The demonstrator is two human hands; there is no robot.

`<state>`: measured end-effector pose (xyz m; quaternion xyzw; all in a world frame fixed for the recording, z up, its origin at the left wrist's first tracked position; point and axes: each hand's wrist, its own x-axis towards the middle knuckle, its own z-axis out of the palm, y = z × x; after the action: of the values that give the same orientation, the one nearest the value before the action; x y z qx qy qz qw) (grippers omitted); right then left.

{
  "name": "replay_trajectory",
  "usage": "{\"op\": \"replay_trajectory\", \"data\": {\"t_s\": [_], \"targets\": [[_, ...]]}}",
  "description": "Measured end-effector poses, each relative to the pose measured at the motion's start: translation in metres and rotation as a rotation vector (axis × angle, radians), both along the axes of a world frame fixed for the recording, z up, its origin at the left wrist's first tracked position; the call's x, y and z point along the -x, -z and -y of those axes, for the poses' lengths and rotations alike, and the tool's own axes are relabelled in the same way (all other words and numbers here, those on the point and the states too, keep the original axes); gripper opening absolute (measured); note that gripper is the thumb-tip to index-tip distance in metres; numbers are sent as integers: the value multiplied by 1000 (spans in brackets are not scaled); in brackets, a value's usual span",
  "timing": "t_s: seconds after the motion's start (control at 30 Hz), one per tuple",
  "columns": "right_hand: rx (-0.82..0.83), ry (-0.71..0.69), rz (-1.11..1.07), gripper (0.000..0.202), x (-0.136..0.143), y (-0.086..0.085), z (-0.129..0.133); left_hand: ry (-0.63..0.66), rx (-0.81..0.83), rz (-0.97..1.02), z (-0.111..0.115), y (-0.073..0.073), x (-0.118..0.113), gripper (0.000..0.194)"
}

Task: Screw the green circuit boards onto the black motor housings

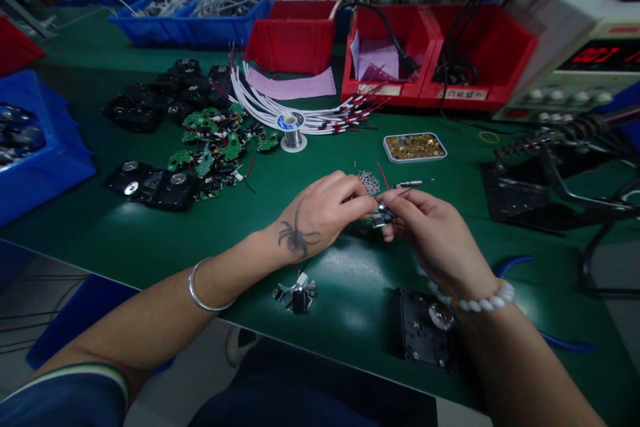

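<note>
Between my two hands is a small green circuit board (383,215) with dark parts and a red wire (383,175) rising from it. My left hand (334,208) is closed at the board's left side, its fingertips partly hidden. My right hand (430,223) pinches the board from the right, beside a thin dark wire. Just behind the hands lie a heap of small metal pins or screws (369,181) and a slim screwdriver-like tool (409,184). Another circuit board (297,293) rests near the table's front edge. A black housing (425,333) with a round lens sits by my right wrist.
Green boards (215,147) and black housings (155,187) are piled at left. A solder spool (293,137), white cables (280,107) and a tray of brass-coloured pieces (415,147) lie behind. Red bins (295,40), a power supply (575,67), soldering stand (530,193) and blue-handled pliers (565,343) surround the area.
</note>
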<state>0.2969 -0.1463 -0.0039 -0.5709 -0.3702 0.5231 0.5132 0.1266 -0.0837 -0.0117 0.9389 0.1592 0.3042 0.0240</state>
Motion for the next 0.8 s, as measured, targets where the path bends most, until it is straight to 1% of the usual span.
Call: {"op": "replay_trajectory", "data": {"t_s": [0.07, 0.13, 0.2, 0.27, 0.33, 0.43, 0.5, 0.6, 0.7, 0.8], "targets": [[15, 16, -34, 20, 0, 0, 0, 14, 44, 7, 0, 0, 0, 14], [17, 38, -74, 22, -1, 0, 0, 14, 122, 59, 1, 0, 0, 12], [11, 70, -100, 24, -2, -1, -1, -70, 248, 137, 0, 1, 0, 10], [8, 94, -103, 24, -3, -2, -1, -214, 384, 156, -2, 5, 2, 6], [10, 97, -90, 24, -3, -3, -1, -313, 491, 77, -7, 11, 5, 5], [12, 84, -73, 23, -2, -2, -1, -333, 596, -64, -14, 19, 8, 9], [12, 79, -74, 22, -1, -1, -1, -318, 629, -125, -15, 21, 8, 7], [2, 84, -79, 19, -1, 0, -1, -332, 646, -188, -14, 18, 7, 3], [-4, 87, -68, 18, -1, 0, -1, -360, 616, -194, -12, 18, 6, 2], [-1, 90, -63, 17, -1, -1, -2, -349, 566, -186, -11, 20, 7, 2]]}}
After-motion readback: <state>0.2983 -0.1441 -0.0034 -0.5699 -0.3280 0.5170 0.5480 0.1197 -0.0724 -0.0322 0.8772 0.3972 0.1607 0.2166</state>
